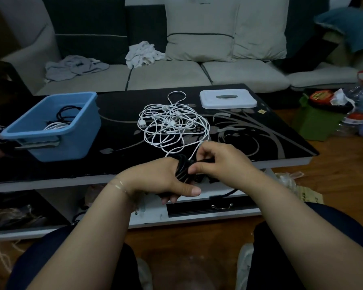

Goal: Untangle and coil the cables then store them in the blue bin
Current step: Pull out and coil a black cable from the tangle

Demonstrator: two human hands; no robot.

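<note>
— Black cable (181, 171) is what we have in our hands now. Our left hand (155, 181) has its fingers (194, 191) curled round the coil, just over the near edge of the surface (117, 132). Our right hand (216, 162) pinches the loose end of it, fingers tight together.

— What could go wrong?

— We think the loops could slip off our left hand if we let go too soon. Then the coil would spring open. The loose end hangs down under our hands, so it could catch on the drawer handle (221, 206) too. And one white strand runs right up to our right hand. If we pull it by mistake, the knot could get tighter.

— How many things do we count?

— One blue bin (80, 139) on the left of the surface. Inside it we see one black coil (67, 114) and one white coil (56, 126). One white tangle (174, 124) lies in the middle. We cannot tell how many cables are in it. One white box (227, 98) sits behind it.
</note>
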